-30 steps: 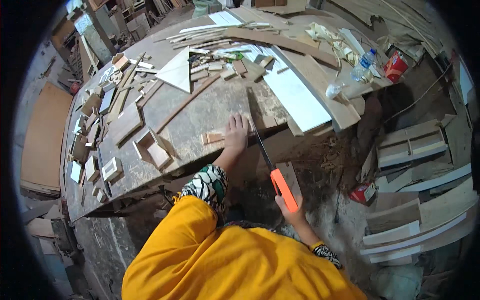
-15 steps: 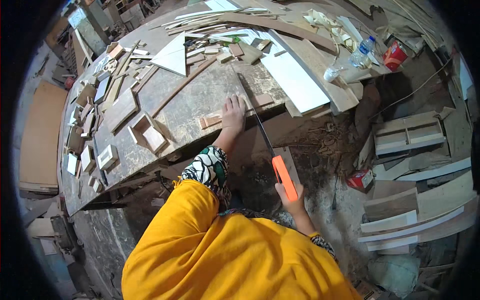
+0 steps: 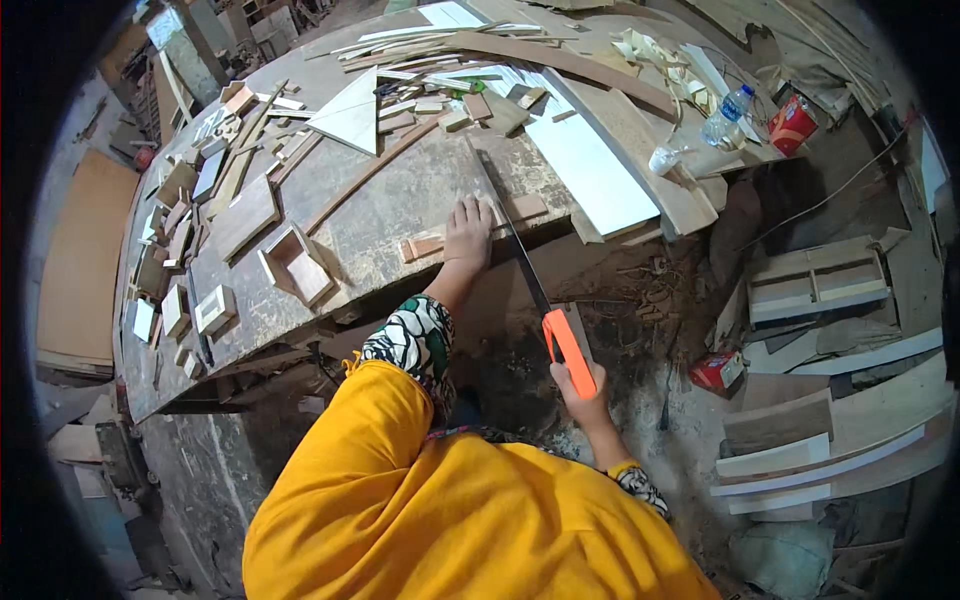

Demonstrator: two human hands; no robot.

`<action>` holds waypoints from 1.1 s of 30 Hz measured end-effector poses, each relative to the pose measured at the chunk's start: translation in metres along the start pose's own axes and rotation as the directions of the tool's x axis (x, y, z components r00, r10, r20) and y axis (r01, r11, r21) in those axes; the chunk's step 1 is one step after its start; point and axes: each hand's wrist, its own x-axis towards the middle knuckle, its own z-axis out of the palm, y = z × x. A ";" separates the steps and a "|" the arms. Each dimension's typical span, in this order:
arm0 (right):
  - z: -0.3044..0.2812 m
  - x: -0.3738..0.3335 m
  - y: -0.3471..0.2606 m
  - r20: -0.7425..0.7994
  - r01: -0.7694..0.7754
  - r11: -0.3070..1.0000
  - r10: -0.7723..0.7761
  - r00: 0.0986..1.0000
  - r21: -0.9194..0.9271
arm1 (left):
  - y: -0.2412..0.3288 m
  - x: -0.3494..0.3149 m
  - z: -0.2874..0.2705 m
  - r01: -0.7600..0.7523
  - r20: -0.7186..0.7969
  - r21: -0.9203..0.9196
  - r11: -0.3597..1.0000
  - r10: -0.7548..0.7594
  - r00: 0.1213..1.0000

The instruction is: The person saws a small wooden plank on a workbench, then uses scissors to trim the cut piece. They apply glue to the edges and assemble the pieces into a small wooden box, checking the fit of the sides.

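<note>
My right hand (image 3: 582,392) is wrapped round the orange handle of a handsaw (image 3: 568,352). The saw's dark, narrow blade runs up and to the left, crossing a short wooden strip (image 3: 522,208) at the bench's front edge. Just left of the blade, my left hand (image 3: 468,235) lies flat over the same strip, pressing on it with fingers stretched forward; its thumb is hidden. The strip's left end (image 3: 422,246) shows beyond that hand. Whether the teeth are within the wood is too small to tell.
The workbench (image 3: 385,220) carries small open wooden boxes (image 3: 298,265), a long brown strip (image 3: 370,172), a white triangular board (image 3: 348,112) and a white panel (image 3: 592,165). A plastic bottle (image 3: 728,115) stands at right. A divided wooden frame (image 3: 818,278) and boards lie on the lower right.
The saw and right hand have shifted very slightly back toward me. My left hand stays on the strip. The whole view has tilted a little.
</note>
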 end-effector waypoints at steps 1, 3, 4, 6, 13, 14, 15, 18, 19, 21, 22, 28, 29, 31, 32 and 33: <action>0.000 -0.004 0.001 0.001 -0.005 1.000 0.005 1.000 0.004 | -0.001 -0.002 0.003 0.002 -0.017 0.000 1.000 -0.002 1.000; -0.015 -0.038 0.007 -0.002 -0.002 0.998 0.001 1.000 -0.058 | 0.004 -0.002 -0.004 -0.003 -0.028 -0.008 1.000 0.003 1.000; -0.022 -0.048 0.005 0.003 0.007 0.996 -0.006 1.000 -0.090 | 0.002 -0.002 -0.002 -0.004 -0.030 -0.012 1.000 0.004 1.000; -0.024 -0.058 -0.008 0.021 -0.042 0.982 0.046 0.999 -0.183 | 0.000 -0.005 0.002 -0.014 -0.025 -0.021 1.000 0.013 1.000; -0.008 -0.031 0.006 0.020 -0.026 0.997 0.027 0.999 -0.077 | 0.004 0.000 -0.006 -0.002 0.056 0.006 1.000 0.002 0.998; -0.010 -0.035 0.008 0.028 -0.053 0.997 0.055 0.998 -0.058 | 0.004 0.001 -0.008 -0.005 0.079 0.016 1.000 0.003 0.997; -0.013 -0.047 0.004 0.023 -0.019 0.994 0.021 1.000 -0.109 | -0.001 -0.003 0.000 0.005 0.100 0.035 0.999 -0.009 0.995; -0.026 -0.096 0.020 -0.019 -0.138 0.869 0.147 0.989 -0.475 | 0.005 0.000 -0.002 0.016 0.074 -0.025 1.000 -0.014 0.997; -0.026 -0.101 0.017 -0.020 -0.174 0.864 0.187 0.982 -0.473 | 0.002 -0.003 -0.001 -0.032 -0.113 0.021 0.999 0.034 0.993; -0.027 -0.107 0.002 0.013 -0.282 0.951 0.286 0.958 -0.124 | 0.002 -0.005 0.000 -0.023 -0.101 0.012 1.000 0.024 0.995; -0.026 -0.101 0.011 0.011 -0.169 0.978 0.172 0.985 -0.121 | 0.002 -0.004 -0.001 -0.023 -0.096 0.004 1.000 0.024 0.995; -0.003 -0.019 0.010 -0.055 0.037 0.991 -0.044 0.998 -0.132 | 0.002 -0.001 -0.004 -0.024 0.005 -0.025 0.999 0.024 1.000; 0.002 -0.013 0.008 -0.070 0.063 0.983 -0.076 0.995 -0.173 | 0.002 -0.001 -0.003 -0.026 0.001 -0.019 0.999 0.026 1.000; 0.008 -0.015 0.016 -0.080 0.126 0.984 -0.137 0.987 -0.128 | -0.001 -0.001 -0.002 -0.045 -0.003 0.017 0.999 0.045 0.999; 0.008 -0.018 0.018 -0.085 0.155 0.982 -0.165 0.983 -0.109 | 0.000 -0.001 -0.002 -0.052 -0.016 0.012 0.999 0.052 0.999; 0.006 -0.026 0.018 -0.059 0.107 0.985 -0.116 0.991 -0.133 | 0.001 -0.003 -0.003 -0.058 -0.030 0.008 0.998 0.059 0.998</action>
